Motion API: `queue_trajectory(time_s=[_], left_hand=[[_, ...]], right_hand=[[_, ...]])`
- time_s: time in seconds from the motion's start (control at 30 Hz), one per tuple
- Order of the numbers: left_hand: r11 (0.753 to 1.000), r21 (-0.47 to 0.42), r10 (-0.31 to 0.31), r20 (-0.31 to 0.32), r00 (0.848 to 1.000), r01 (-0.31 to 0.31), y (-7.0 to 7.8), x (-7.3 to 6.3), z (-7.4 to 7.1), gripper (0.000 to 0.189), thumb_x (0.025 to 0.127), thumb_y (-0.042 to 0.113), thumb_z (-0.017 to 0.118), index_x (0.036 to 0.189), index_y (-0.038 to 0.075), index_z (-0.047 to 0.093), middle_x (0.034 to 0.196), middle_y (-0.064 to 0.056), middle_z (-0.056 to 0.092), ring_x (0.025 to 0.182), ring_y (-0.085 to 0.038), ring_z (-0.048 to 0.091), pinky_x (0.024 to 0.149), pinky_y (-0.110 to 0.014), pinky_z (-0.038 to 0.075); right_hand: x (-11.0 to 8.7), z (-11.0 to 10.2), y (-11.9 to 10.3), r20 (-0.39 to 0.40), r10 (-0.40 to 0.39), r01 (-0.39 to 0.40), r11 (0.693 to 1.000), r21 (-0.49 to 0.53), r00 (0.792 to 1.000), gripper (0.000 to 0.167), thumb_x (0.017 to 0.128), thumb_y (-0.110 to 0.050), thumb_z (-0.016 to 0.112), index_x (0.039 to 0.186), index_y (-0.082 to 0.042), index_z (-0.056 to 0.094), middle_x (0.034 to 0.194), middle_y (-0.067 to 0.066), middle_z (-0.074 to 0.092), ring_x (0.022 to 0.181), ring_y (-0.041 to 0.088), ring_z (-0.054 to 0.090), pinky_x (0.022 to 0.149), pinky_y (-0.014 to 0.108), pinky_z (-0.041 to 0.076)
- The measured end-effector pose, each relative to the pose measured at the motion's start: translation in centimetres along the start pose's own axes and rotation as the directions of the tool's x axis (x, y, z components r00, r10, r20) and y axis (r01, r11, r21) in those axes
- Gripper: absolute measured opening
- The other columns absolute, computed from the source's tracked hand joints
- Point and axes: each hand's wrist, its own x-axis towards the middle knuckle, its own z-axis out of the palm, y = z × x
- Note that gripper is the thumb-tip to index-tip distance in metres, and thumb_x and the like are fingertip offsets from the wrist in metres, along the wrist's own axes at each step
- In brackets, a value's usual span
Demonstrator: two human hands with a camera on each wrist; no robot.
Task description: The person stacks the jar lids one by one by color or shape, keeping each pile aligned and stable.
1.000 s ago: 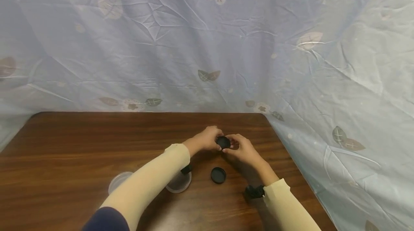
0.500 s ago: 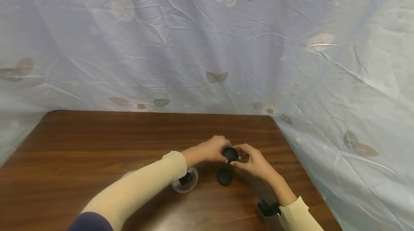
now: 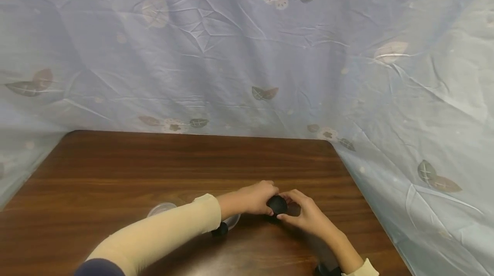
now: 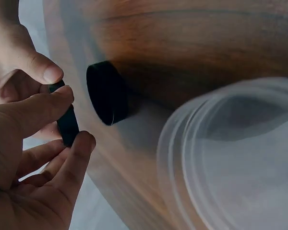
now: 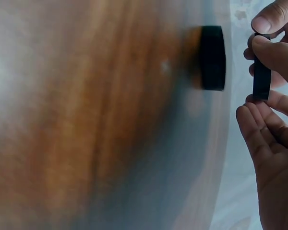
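My left hand and right hand hold a flat black round cap between them, with thumbs and fingertips at its edge. The left wrist view has the cap edge-on. Apart from it is a second shallow black round piece, seen also as a dark block in the right wrist view; the head view has it hidden behind the hands and cap. Beside my left hand, a clear plastic container fills the left wrist view's right side.
Beyond my left sleeve part of a clear round container shows; another clear rim peeks out near the left wrist. A patterned cloth hangs behind and right of the brown wooden table.
Both hands have brought the cap down and nearer the body, over the second black piece, which has gone out of sight in the head view. The head view has also shifted slightly.
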Motion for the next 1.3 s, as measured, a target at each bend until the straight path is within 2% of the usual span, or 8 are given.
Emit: queue_trajectory(time_s=[0.17,0.47,0.7,0.93,1.2,1.3], left_hand=[[0.999,0.034,0.010,0.007,1.000,-0.010,0.0,-0.3,0.8,0.046,0.089,0.026,0.085,0.129,0.009,0.069,0.119,-0.002,0.069,0.099,-0.008,0.065,0.084,-0.019,0.054],[0.997,0.082,-0.016,0.015,1.000,0.015,-0.4,-0.4,2.0,0.050,0.090,0.031,0.084,0.133,0.013,0.067,0.125,-0.002,0.068,0.106,-0.010,0.068,0.089,-0.023,0.057],[0.996,0.081,-0.032,0.017,0.999,0.031,-0.3,-0.6,2.1,0.050,0.089,0.030,0.085,0.133,0.012,0.067,0.126,-0.002,0.068,0.108,-0.013,0.069,0.091,-0.025,0.058],[0.995,0.096,-0.042,0.005,0.999,0.041,-0.2,-0.6,2.2,0.052,0.089,0.029,0.085,0.135,0.012,0.066,0.135,-0.005,0.067,0.116,-0.016,0.070,0.095,-0.027,0.059],[0.994,0.099,-0.047,0.010,0.999,0.046,-0.1,-0.5,2.4,0.051,0.090,0.025,0.084,0.134,0.008,0.065,0.126,-0.005,0.066,0.107,-0.013,0.069,0.089,-0.023,0.059],[0.994,0.086,-0.066,0.008,0.998,0.065,0.0,-0.5,2.6,0.053,0.090,0.026,0.085,0.136,0.008,0.064,0.125,-0.005,0.065,0.107,-0.014,0.069,0.088,-0.024,0.059]], right_hand=[[-0.6,0.9,0.2,-0.005,-0.014,0.014,1.000,-0.011,1.000,0.054,0.091,-0.036,0.082,0.132,-0.006,0.064,0.123,0.003,0.068,0.107,0.016,0.068,0.098,0.033,0.060],[-0.7,1.6,0.2,0.012,0.013,-0.013,1.000,-0.028,1.000,0.056,0.091,-0.037,0.081,0.134,-0.005,0.063,0.124,0.005,0.067,0.108,0.021,0.069,0.098,0.034,0.060],[-0.6,1.9,0.2,0.017,0.014,-0.014,1.000,-0.028,1.000,0.055,0.091,-0.034,0.082,0.134,-0.004,0.064,0.122,0.004,0.067,0.106,0.019,0.069,0.095,0.031,0.060],[-0.5,2.2,0.2,0.008,0.004,-0.004,1.000,-0.012,1.000,0.053,0.091,-0.030,0.082,0.133,-0.003,0.064,0.121,0.003,0.066,0.104,0.015,0.069,0.094,0.028,0.060],[-0.6,2.6,0.3,0.006,-0.010,0.010,1.000,-0.005,1.000,0.052,0.093,-0.030,0.080,0.132,0.000,0.063,0.121,0.008,0.066,0.103,0.020,0.070,0.093,0.028,0.060],[-0.6,2.7,0.3,0.003,-0.001,0.001,1.000,-0.013,1.000,0.052,0.092,-0.030,0.081,0.132,-0.001,0.063,0.120,0.006,0.067,0.102,0.017,0.069,0.092,0.026,0.060]])
